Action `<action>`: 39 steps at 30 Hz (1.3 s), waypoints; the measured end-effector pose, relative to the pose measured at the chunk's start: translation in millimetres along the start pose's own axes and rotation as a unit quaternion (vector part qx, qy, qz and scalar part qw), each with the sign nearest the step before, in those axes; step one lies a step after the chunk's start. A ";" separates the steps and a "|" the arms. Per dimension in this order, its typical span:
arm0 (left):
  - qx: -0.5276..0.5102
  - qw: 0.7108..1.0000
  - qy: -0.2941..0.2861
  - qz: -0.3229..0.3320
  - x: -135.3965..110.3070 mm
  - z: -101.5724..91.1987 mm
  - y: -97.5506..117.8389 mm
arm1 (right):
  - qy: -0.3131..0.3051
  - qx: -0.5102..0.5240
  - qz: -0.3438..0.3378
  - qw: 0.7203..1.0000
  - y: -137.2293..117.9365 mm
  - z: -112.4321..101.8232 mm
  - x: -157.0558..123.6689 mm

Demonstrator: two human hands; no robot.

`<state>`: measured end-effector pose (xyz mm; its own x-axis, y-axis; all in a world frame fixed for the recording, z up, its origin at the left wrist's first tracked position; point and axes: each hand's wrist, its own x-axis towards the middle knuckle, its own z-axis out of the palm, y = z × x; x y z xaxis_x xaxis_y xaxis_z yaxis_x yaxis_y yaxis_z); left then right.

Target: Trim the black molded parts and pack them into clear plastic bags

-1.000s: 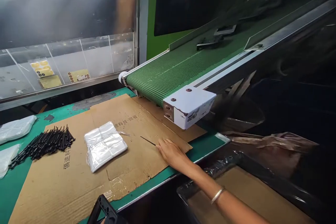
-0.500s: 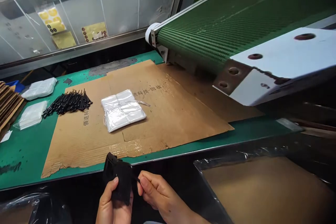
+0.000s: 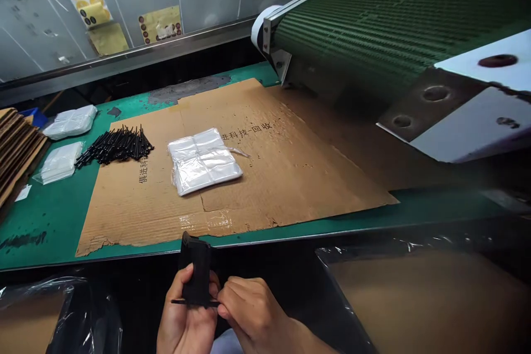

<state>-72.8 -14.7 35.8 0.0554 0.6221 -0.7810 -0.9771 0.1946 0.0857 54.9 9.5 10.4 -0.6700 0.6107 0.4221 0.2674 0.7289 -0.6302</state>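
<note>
Two hands work close together below the table's near edge. The left hand [image 3: 182,323] clamps a black plastic part [image 3: 197,271] upright, apparently to steady it. The right hand [image 3: 251,315] pinches a thin black pin [image 3: 178,302] across the part's lower end. Spare pins [image 3: 116,146] and clear bags [image 3: 203,160] lie on the cardboard [image 3: 298,177], within reach.

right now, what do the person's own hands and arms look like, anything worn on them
Both are bare. The left hand and the right hand wear no gloves, and no ring shows on the fingers in view. The right forearm is uncovered to the picture's edge: no sleeve, watch or band shows. The left wrist is cut off by the lower edge.
</note>
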 end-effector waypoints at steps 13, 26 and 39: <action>0.004 0.995 -0.003 -0.102 -1.9 -22.8 -3.8 | 0.042 0.025 0.029 0.998 32.1 -22.9 10.3; 0.191 0.977 -0.087 0.038 2.7 -16.1 2.3 | 0.001 0.151 0.001 0.988 15.7 -24.0 7.8; 0.222 0.970 -0.084 0.047 -0.1 -15.2 2.3 | -0.026 -0.002 -0.090 0.996 15.3 -26.5 4.2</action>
<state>-78.1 -25.8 26.6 0.0398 0.7603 -0.6483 -0.7963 0.4161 0.4391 74.5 31.5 19.8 -0.7422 0.4528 0.4941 0.1414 0.8265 -0.5449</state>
